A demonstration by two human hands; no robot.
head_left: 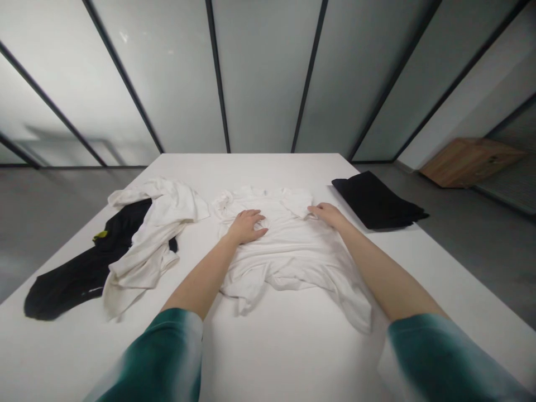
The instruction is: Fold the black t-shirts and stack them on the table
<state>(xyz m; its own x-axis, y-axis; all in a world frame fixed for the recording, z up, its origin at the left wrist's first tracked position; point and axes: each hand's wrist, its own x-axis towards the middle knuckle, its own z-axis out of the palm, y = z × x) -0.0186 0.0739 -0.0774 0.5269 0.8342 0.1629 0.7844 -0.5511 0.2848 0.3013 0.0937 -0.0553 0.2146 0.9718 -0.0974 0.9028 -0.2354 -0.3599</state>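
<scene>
A white T-shirt (288,240) lies spread out in front of me, its collar toward the far end and its lower part wrinkled. Resting on the left half of its chest is my left hand (248,226), open, with the fingers stretched and the thumb apart. My right hand (326,214) is closed at the edge of the sleeve on the shirt's right side, thumb and fingers pinching the cloth. The far left sleeve looks bunched up. Near me, the hem hangs in loose folds on the table.
On the white table (288,357), a crumpled white garment (163,223) partly covers a black garment (79,276) with a yellow-green patch at the left. A folded black cloth stack (374,201) lies at the right edge. Frosted panels stand behind; a wooden cabinet (464,162) is at far right.
</scene>
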